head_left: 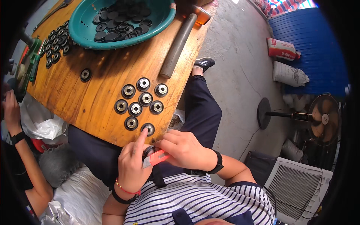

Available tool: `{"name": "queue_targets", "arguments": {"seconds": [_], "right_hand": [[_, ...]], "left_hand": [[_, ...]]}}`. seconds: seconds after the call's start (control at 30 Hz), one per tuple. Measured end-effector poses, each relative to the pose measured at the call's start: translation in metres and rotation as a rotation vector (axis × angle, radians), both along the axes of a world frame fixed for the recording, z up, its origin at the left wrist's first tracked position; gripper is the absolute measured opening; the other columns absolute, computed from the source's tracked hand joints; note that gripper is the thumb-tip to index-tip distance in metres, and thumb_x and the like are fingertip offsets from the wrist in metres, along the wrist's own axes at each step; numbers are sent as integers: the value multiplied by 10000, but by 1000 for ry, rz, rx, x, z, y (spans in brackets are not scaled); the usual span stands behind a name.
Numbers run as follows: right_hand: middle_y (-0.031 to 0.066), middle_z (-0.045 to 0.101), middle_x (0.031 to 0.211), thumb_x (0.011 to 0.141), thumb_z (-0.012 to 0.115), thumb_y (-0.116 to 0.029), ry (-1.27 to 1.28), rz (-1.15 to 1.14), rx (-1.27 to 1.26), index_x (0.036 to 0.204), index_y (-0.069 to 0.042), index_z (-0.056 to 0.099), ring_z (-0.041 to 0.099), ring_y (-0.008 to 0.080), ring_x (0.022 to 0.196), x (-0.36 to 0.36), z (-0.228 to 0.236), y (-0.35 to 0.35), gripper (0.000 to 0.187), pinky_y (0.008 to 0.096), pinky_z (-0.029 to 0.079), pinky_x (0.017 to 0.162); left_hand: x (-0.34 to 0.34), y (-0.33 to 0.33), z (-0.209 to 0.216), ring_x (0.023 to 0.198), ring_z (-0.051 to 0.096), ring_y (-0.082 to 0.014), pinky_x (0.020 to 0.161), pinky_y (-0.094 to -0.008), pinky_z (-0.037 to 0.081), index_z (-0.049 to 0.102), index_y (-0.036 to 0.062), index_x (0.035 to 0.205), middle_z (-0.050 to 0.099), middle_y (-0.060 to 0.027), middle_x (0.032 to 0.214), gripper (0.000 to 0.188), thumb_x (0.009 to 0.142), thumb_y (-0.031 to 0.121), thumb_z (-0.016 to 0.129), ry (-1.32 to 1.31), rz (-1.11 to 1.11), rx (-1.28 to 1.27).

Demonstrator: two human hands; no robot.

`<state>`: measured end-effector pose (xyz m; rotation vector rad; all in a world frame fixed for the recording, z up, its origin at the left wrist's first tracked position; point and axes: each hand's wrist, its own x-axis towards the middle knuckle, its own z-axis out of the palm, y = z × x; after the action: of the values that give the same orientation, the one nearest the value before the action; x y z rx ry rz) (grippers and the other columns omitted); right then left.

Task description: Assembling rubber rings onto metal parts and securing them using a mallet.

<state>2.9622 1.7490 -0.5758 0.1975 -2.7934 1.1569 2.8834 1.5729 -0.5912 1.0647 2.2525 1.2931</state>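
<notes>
At the table's near edge, my left hand (pixel 133 165) pinches a black wheel (pixel 149 150) between thumb and fingers. Its index finger stretches up toward another black wheel with a metal bearing (pixel 148 129) on the tabletop. Closed around a red utility knife (pixel 159 157) is my right hand (pixel 185 150). The knife's grey end lies against the held wheel, partly covered by my fingers. Just beyond my hands, several black wheels with silver or brass-coloured bearing centres (pixel 145 98) lie in a loose cluster on the wooden table (pixel 101 112).
A teal basin (pixel 123 45) of black discs stands at the far side, beside more wheels (pixel 56 48). A hammer (pixel 180 45) lies along the right edge. At left, a co-worker's hand (pixel 12 108) is near a green tool (pixel 32 60). A fan (pixel 324 119) stands right.
</notes>
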Motion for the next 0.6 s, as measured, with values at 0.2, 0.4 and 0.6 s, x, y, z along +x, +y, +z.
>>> {"name": "queue_targets", "arguments": {"seconds": [0.2,0.4,0.6], "right_hand": [[57,526,742,642,763,-107,30,27,54,866,-39,616,555,220,646,0,0,-3,277,323,452,506],[60,543,706,672,748,-160,25,-84,61,874,-73,608,584,251,597,-11,-2,7,261,333,468,539],[55,614,799,703,709,-95,122,-205,650,938,-103,657,626,272,694,-106,20,78,240,362,487,618]], "left_hand": [[3,-5,6,709,608,-234,702,-359,490,518,-5,1306,633,-58,752,596,737,-11,697,-108,49,19],[-8,-2,3,682,599,-234,675,-347,489,649,32,1076,646,-72,760,320,761,-14,676,-130,143,101],[-42,-15,-9,965,577,-245,852,-327,457,678,29,994,622,-105,967,184,821,14,620,70,388,-45]]}}
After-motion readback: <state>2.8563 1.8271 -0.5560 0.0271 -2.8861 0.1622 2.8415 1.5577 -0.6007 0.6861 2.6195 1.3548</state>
